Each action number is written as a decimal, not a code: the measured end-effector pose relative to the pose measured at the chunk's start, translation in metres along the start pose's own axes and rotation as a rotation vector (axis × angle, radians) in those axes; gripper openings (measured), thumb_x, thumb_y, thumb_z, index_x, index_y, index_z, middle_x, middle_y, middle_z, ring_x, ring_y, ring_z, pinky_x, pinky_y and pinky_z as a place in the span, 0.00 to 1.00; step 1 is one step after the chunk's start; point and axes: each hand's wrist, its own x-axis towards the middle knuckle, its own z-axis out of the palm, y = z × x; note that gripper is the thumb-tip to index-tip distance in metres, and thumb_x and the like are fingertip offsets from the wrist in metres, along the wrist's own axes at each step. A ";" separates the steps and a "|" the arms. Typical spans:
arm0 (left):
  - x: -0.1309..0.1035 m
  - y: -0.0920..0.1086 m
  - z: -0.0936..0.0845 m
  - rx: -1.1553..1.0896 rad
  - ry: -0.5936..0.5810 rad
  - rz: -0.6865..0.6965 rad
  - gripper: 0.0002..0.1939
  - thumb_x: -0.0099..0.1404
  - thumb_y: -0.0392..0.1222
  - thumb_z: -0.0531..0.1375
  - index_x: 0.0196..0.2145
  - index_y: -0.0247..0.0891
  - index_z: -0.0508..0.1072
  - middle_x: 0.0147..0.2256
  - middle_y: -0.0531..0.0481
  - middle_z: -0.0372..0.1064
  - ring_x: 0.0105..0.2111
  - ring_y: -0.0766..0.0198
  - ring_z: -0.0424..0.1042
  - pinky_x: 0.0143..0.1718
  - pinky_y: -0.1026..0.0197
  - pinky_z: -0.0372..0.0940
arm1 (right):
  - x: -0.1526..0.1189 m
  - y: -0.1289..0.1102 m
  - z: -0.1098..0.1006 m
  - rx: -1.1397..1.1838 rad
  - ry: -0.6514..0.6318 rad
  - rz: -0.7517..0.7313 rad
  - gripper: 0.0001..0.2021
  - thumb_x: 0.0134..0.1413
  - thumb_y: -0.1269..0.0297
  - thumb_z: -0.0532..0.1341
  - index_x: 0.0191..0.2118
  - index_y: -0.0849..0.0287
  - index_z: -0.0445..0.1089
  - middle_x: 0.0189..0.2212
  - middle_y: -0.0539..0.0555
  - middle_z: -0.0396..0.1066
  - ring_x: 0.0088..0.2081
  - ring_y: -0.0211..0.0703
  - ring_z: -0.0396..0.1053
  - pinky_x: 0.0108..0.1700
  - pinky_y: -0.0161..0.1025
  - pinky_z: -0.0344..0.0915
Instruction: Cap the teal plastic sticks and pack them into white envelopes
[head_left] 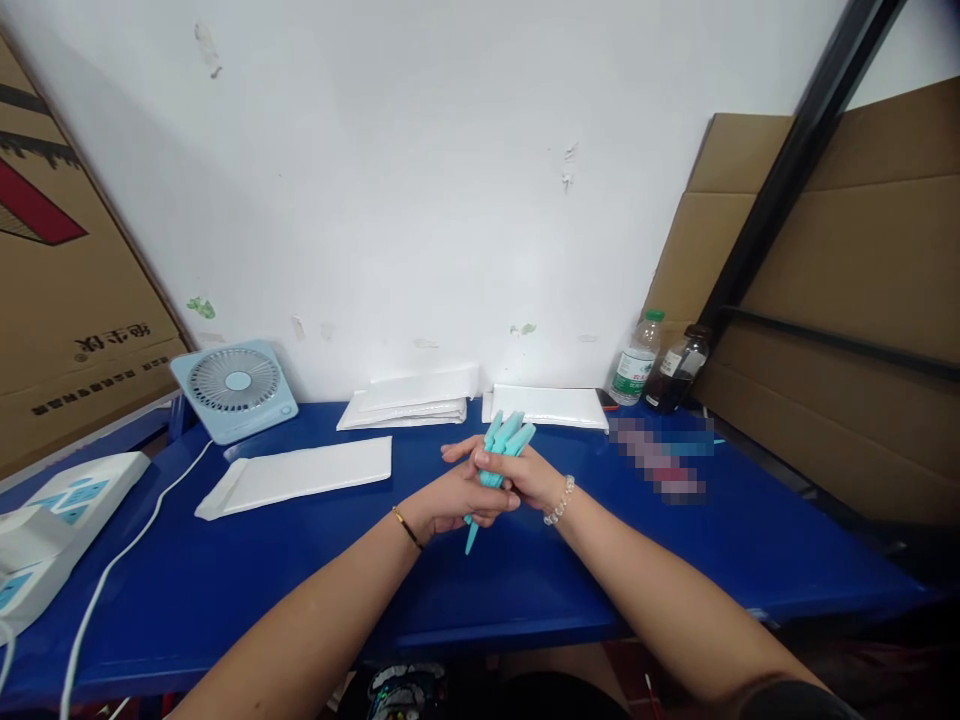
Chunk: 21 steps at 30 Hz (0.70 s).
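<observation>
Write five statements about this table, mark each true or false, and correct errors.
1. The left hand and right hand touch the turquoise sticks. True.
2. A white packet lies on the blue table, left of the hands. True.
3. Those sticks lie on the table. False: the hands hold them.
4. The fan is left of the green-capped bottle. True.
5. That bottle touches the fan. False: it stands beside the dark bottle.
</observation>
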 end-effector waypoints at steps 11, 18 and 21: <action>-0.087 -0.007 -0.167 1.083 0.503 -0.517 0.61 0.26 0.52 0.71 0.60 0.40 0.56 0.63 0.33 0.47 0.63 0.35 0.39 0.57 0.39 0.48 | 0.007 0.016 -0.051 -0.023 0.555 -0.176 0.15 0.50 0.53 0.62 0.41 0.56 0.66 0.14 0.40 0.54 0.16 0.30 0.54 0.27 0.33 0.63; -0.085 -0.020 -0.167 1.042 0.368 -0.469 0.41 0.34 0.45 0.68 0.50 0.40 0.68 0.49 0.40 0.68 0.49 0.45 0.67 0.50 0.49 0.60 | 0.010 0.028 -0.042 -0.061 0.471 -0.068 0.18 0.49 0.50 0.61 0.41 0.57 0.65 0.18 0.44 0.64 0.16 0.31 0.56 0.20 0.31 0.60; -0.074 -0.002 -0.151 0.843 0.577 -0.142 0.31 0.40 0.45 0.66 0.45 0.37 0.71 0.43 0.43 0.70 0.45 0.50 0.69 0.50 0.52 0.61 | 0.008 0.015 -0.043 -0.049 0.545 -0.114 0.19 0.48 0.50 0.62 0.42 0.57 0.65 0.19 0.45 0.66 0.16 0.32 0.57 0.20 0.33 0.60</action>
